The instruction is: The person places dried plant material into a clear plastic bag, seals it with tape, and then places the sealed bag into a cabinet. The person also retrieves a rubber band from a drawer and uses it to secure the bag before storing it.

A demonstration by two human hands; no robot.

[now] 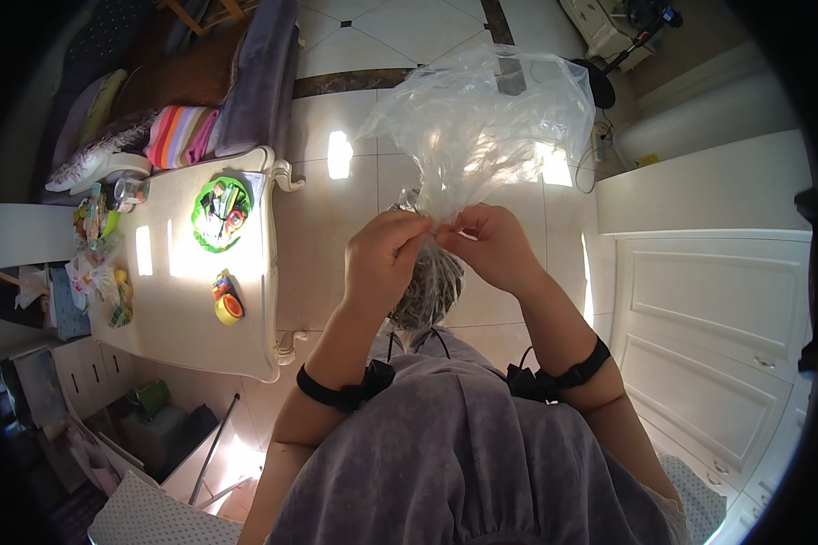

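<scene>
A large clear plastic bag (491, 116) hangs in front of me, its filled lower part (429, 289) bulging with dark, greyish-brown contents I cannot identify. My left hand (385, 255) pinches the gathered neck of the bag from the left. Close beside it, my right hand (487, 242) grips the same neck with thumb and forefinger. Above both hands the loose, crinkled top of the bag spreads out away from me. Whether a tie is held between the fingertips cannot be made out.
Left of me is a cream table (170, 327) bearing a green basket (221, 214) of small items and tape rolls (229, 308). Behind it stands a sofa (252, 88) with a striped cushion (180, 136). White cabinets (716, 293) line the right side; a black-based stand (594, 83) is at far right.
</scene>
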